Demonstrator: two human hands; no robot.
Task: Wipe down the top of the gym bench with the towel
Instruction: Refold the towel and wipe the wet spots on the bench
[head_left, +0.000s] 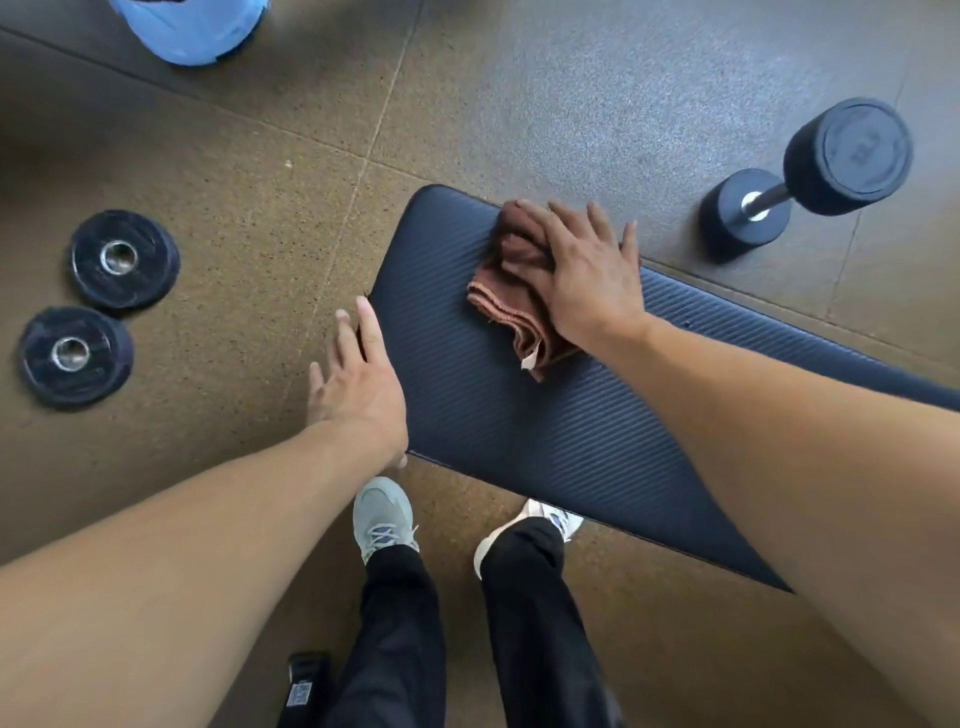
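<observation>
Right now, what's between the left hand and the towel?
In the head view, only bare ribbed bench pad lies between them. The left hand rests at the pad's near-left edge; the right hand presses flat on the brown towel.

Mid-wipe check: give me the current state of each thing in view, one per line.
towel: folded, lying on the bench top near its end, pressed flat under the right hand.
bench: pad top bare apart from the towel.
right hand: fingers spread, palm down on the towel.
left hand: open, resting at the bench's edge.
weight plates: two, flat on the floor.
dumbbell: on the floor.
</observation>
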